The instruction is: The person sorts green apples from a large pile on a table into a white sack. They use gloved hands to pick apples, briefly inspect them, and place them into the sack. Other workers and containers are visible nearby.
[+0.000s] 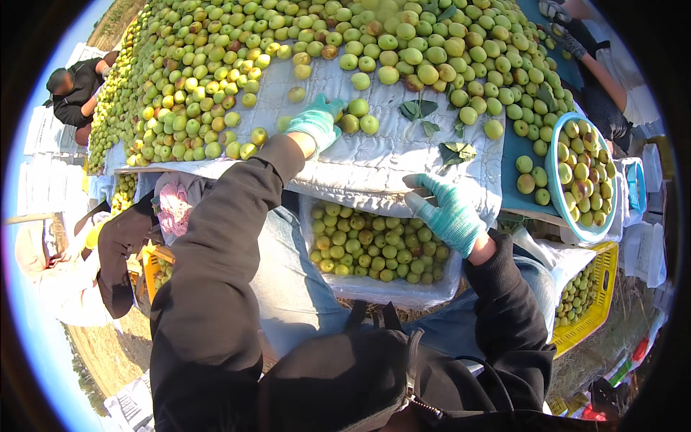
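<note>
My left hand (316, 125), in a mint-green knit glove, reaches palm down onto the quilted white pad (378, 154). Its fingertips are at a small group of green jujubes (358, 107); whether one is in its grasp is hidden. My right hand (451, 211), gloved alike, hovers over the pad's front edge with its fingers apart and nothing in them. A large heap of green jujubes (200, 59), some with brown patches, covers the far side of the pad. Below the edge, between my knees, a plastic-lined crate (453, 283) holds many more jujubes.
A light-blue basin (554, 178) of jujubes rests at the table's right corner. Under it stands a yellow crate (586, 329). Loose leaves (418, 109) lie on the pad. One person (78, 97) works at far left, another person's gloved hand (567, 40) is at upper right, and a dark sleeve (121, 254) is close left.
</note>
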`<state>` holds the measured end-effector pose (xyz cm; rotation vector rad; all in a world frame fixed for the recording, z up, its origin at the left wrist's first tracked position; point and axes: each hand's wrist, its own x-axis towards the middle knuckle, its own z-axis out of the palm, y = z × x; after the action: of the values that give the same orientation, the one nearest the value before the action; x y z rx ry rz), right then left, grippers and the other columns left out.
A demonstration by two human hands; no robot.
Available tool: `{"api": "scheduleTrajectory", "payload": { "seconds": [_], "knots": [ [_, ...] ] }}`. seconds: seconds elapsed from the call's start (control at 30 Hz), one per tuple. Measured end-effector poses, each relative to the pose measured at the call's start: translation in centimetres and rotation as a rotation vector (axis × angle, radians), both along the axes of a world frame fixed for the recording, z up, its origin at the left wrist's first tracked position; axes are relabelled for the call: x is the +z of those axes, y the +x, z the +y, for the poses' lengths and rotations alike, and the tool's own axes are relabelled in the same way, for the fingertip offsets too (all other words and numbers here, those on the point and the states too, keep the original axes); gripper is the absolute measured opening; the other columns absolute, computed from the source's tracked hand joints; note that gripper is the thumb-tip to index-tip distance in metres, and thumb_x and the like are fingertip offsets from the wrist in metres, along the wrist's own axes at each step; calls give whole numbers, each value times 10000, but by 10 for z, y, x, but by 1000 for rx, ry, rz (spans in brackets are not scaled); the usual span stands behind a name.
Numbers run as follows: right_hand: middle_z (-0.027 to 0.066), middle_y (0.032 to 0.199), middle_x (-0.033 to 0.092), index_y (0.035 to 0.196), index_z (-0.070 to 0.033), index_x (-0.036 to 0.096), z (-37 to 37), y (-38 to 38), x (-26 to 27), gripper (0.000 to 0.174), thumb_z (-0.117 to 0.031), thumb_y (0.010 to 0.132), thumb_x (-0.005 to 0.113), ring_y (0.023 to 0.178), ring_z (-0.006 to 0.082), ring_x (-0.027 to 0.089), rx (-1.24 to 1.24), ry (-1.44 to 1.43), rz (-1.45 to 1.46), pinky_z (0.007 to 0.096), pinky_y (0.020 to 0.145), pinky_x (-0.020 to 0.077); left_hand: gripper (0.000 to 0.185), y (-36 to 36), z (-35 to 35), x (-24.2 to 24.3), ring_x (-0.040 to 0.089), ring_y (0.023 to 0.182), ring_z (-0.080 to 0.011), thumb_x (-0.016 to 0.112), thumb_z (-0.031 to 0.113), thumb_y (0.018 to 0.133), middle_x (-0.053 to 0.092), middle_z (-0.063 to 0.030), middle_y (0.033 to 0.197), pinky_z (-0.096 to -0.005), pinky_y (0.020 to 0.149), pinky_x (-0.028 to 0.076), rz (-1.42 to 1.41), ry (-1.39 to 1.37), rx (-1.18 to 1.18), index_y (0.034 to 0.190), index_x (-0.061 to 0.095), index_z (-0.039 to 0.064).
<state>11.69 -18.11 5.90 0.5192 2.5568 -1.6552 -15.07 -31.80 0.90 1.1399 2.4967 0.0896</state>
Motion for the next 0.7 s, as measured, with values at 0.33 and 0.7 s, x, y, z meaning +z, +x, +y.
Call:
{"api": "scheduleTrajectory", "payload": {
  "seconds": [0.33, 0.7],
  "knots": [
    [154, 1255, 502, 1344, -114, 428, -4, -35, -2, 473, -333, 947, 558, 1011, 264, 574, -538, -1375, 34, 341, 742, 531, 370, 54, 21, 44, 546, 1087, -302, 642, 275, 888, 570, -156, 1128, -393, 952, 426, -213, 784, -107, 1179, 555, 64],
    [57, 687, 527, 498, -120, 405, 17, -57, -2, 595, -504, 946, 483, 775, 257, 565, -688, -1530, -138, 323, 574, 451, 752, -158, 53, -29, 482, 1126, -401, 741, 208, 756, 338, -291, 1283, -410, 982, 432, 49, 109, 304, 1404, 364, 270]
  ]
}}
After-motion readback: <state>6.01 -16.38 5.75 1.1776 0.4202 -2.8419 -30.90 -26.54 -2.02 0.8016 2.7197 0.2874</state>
